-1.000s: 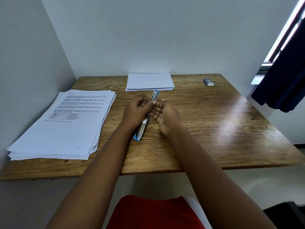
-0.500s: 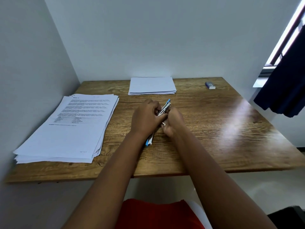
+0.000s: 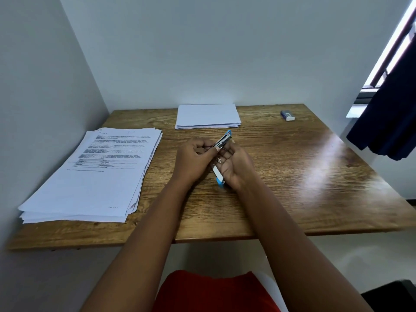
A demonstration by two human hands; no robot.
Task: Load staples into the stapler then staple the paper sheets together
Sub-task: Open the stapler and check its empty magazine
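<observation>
Both hands have come in close together over the middle of the wooden table (image 3: 281, 176), and the blue-and-white stapler (image 3: 221, 158) that a second ago lay stretched out flat between them is now lifted at its far end, its blue tip poking up just beyond the fingertips. The left hand (image 3: 193, 158) is curled, thumb and forefinger pinching the metal upper part near that raised end. The right hand (image 3: 235, 167) cups the lower body, fingers bent round it, the blue rear end showing just below its palm. I'd judge the loading is near its finish, the stapler being folded shut, though whether staples sit in the channel I cannot tell. The printed paper stack (image 3: 101, 172) lies well left of the left hand, untouched; a plain stack (image 3: 208, 115) sits beyond the fingertips, and a small staple box (image 3: 287, 115) far right.
</observation>
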